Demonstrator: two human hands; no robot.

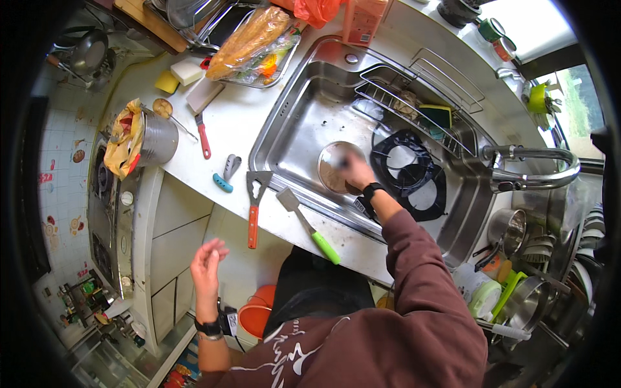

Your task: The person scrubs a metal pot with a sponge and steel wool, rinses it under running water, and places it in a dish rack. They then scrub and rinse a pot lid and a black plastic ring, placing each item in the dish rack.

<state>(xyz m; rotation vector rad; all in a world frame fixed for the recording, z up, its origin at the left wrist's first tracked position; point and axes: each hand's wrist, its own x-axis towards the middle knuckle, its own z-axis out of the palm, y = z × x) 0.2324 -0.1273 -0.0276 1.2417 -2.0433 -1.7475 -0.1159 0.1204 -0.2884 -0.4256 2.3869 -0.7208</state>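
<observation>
Inside the stainless steel sink [310, 116], my right hand [360, 173] grips a round, see-through pot lid [332, 167] with a metal rim, around its dark knob. Blur hides the exact grip. Beside the lid lie black stove burner grates [429, 191] on the sink floor. My left hand [207, 264] hangs in the air in front of the counter, empty, its fingers loosely apart. Closest to it on the counter edge is a wide scraper with an orange handle [253, 225]. A metal scraper with a green handle [324, 246] juts over the same edge.
A wire rack [412, 111] with sponges crosses the sink, near the faucet [533, 167]. On the counter [242, 123] stand a can with a yellow bag [160, 138], a red-handled scraper [204, 140], a teal-handled tool [223, 182] and bagged bread [250, 43]. Pots [507, 230] crowd the right.
</observation>
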